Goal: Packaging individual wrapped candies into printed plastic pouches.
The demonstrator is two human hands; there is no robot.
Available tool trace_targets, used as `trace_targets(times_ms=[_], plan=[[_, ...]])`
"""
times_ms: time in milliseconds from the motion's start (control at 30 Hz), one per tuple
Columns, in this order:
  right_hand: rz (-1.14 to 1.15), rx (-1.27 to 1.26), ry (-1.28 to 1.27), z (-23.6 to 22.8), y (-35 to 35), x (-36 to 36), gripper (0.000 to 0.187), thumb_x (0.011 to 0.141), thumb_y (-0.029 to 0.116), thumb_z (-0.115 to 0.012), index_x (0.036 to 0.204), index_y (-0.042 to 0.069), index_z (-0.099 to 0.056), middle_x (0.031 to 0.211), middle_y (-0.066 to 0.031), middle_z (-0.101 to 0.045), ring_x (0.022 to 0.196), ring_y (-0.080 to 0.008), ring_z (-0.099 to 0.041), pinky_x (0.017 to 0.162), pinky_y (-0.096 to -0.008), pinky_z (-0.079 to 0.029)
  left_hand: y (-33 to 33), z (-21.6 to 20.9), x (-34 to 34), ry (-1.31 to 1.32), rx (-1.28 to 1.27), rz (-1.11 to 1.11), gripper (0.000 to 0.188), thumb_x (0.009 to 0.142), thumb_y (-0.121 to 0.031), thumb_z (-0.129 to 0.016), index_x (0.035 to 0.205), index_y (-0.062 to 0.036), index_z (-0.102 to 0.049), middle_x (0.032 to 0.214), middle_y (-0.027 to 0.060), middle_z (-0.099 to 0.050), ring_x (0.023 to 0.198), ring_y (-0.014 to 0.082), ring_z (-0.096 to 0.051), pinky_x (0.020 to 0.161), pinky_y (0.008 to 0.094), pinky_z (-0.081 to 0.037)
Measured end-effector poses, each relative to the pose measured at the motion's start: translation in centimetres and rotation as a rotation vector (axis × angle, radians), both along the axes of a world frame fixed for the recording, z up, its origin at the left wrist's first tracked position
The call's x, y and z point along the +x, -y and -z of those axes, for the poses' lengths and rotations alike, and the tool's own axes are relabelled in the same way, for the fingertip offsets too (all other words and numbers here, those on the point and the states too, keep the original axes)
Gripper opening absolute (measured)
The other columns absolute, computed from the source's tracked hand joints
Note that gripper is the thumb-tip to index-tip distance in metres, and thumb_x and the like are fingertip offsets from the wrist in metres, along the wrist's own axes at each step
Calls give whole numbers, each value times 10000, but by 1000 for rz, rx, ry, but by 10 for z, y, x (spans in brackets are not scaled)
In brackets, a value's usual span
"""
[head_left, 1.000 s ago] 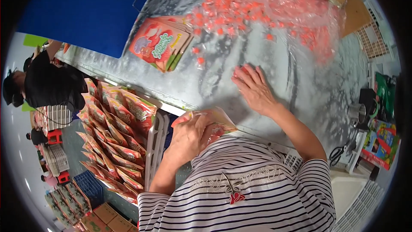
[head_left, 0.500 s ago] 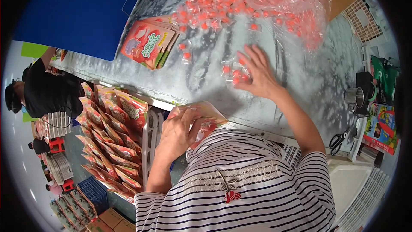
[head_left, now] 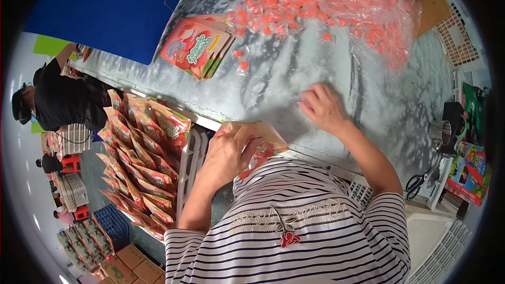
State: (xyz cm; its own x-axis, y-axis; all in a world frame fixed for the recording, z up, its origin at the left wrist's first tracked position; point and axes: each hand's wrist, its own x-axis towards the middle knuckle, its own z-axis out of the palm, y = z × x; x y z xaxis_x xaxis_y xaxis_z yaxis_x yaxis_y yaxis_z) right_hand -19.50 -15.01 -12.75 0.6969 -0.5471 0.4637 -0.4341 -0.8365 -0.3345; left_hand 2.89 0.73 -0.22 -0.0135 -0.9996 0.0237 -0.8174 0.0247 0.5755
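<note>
At the table's near edge, my left hand (head_left: 227, 150) is closed on the top of a printed pink pouch (head_left: 266, 150), which stands out against my striped shirt. My right hand (head_left: 324, 109) hovers over the grey table (head_left: 273, 94) to the right of the pouch, its fingers curled in; whatever is inside them is hidden. Farther away lie small clear-wrapped red candies (head_left: 305, 8) in a loose heap, with a few single ones (head_left: 243, 65) nearer me. Left of these, several flat printed pouches (head_left: 194, 47) lie in a fanned stack.
A crate of filled pouches (head_left: 142, 163) stands at my left, below table level. A big clear bag of candies (head_left: 363, 0) lies at the back. Blue sheet (head_left: 100, 10) covers the far left. Scissors (head_left: 415, 185) hang at the right edge. Another person (head_left: 63, 94) works at left.
My right hand has gone from spread fingers over several candies to curled fingers, a little nearer me. Those candies no longer show on the table. My left hand still grips the pouch.
</note>
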Motion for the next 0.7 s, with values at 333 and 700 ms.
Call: trace_targets(times_ms=[333,700], plan=[[48,1765,885,-89,-4,23,114,910,148,-623,929,36,-620,770,25,-575,640,-41,-486,523,-214,-402,27,-9,-4,27,-13,134,198,835,-148,-659,1009,-62,-623,865,145,-648,800,341,-608,666,415,-505],[-148,877,625,-82,-42,53,90,954,69,-502,988,-3,-543,837,-46,-594,764,-77,-558,674,-235,-458,34,-9,-17,-156,-55,253,185,820,-97,-662,899,16,-538,803,200,-606,761,388,-605,667,452,-479]])
